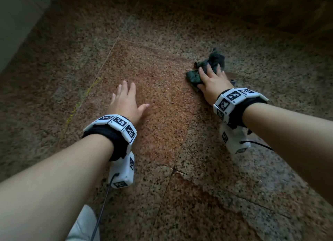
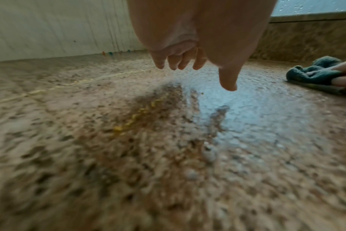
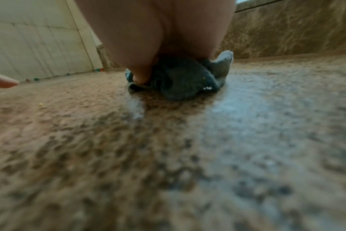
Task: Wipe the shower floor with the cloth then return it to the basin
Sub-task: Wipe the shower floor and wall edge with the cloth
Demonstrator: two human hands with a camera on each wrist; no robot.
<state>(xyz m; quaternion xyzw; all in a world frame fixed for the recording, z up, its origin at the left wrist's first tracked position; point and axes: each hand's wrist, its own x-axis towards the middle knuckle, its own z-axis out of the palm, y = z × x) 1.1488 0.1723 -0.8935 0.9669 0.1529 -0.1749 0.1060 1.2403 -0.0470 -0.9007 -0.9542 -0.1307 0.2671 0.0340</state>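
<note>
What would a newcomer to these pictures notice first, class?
First, the right hand pressing a crumpled dark green cloth onto the speckled stone floor. Next, the left hand, fingers spread, holding nothing, low over a reddish-brown tile. Both wrists wear white marker-patterned bands.

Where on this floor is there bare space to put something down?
Bare floor stretches ahead of both hands up to the walls, and along the near edge between the forearms. The strip between the left hand and the cloth is bare too. It is crowded only under the right hand, which presses the cloth.
</note>
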